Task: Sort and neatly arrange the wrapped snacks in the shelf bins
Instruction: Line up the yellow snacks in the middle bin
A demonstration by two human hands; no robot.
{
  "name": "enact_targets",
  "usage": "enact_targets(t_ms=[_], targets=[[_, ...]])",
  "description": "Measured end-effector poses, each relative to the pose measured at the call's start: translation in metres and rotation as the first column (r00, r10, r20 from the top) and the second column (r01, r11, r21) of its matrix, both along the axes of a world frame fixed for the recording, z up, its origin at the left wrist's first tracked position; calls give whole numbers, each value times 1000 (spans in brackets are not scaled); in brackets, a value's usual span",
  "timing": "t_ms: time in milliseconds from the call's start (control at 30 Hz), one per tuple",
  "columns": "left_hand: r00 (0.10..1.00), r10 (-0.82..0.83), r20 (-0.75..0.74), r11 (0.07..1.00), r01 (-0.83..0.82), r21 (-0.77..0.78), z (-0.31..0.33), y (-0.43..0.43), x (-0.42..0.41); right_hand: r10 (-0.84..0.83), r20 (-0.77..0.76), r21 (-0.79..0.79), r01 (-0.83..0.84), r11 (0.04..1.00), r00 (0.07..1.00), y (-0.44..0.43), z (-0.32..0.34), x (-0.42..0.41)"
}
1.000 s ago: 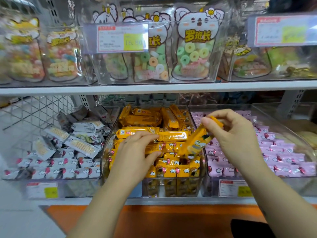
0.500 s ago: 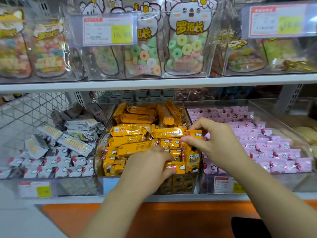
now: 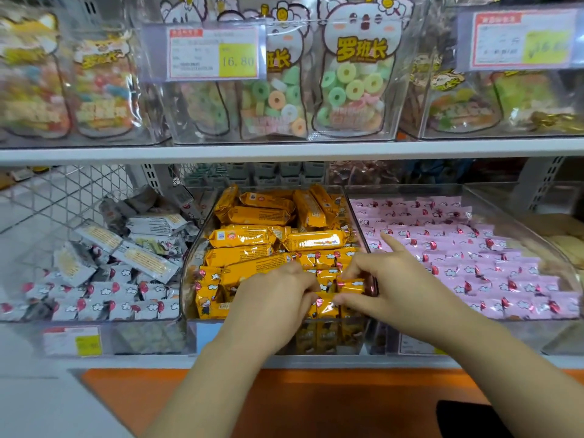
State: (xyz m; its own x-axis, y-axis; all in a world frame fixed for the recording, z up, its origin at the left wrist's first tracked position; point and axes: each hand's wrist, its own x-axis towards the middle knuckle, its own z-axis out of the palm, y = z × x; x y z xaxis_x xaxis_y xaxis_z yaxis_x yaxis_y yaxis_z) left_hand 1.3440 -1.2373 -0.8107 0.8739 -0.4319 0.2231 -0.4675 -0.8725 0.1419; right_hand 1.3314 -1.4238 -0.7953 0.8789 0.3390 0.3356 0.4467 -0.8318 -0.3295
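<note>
The middle clear bin on the lower shelf holds orange wrapped snack bars, loose at the back and standing in a row at the front. My left hand reaches into the front row, its fingers curled down among the orange bars. My right hand pinches one orange bar between thumb and fingers at the bin's front right, with the index finger pointing up. Grey-white wrapped snacks fill the left bin untidily. Pink wrapped snacks lie in neat rows in the right bin.
An upper shelf carries clear bins of candy-ring bags with price tags. A wire mesh panel stands at the back left. An orange ledge runs below the shelf edge. Pale items sit at the far right.
My right hand brought the orange bar down from above the bin into its front row. My left hand slid forward and right to the front bars. The view moved closer.
</note>
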Motion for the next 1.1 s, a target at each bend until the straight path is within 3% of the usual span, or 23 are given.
enact_targets(t_ms=[167, 267, 733, 900, 1100], targets=[[1000, -29, 10, 999, 29, 23, 1, 0, -2, -117, -39, -394, 92, 915, 992, -3, 3, -8], [999, -11, 32, 1000, 11, 21, -1, -1, -1, -188, -42, -482, 144, 864, 981, 2, 7, -1], [998, -13, 68, 999, 10, 47, 4, -5, -9, -50, -11, -507, 37, 861, 999, 2, 7, -10], [998, -25, 52, 998, 22, 61, 5, -5, -9, 57, 172, -310, -1, 951, 983, -7, -4, -7], [999, -11, 42, 1000, 10, 26, 3, -1, -5, -7, 62, -368, 29, 929, 998, 7, 2, -5]])
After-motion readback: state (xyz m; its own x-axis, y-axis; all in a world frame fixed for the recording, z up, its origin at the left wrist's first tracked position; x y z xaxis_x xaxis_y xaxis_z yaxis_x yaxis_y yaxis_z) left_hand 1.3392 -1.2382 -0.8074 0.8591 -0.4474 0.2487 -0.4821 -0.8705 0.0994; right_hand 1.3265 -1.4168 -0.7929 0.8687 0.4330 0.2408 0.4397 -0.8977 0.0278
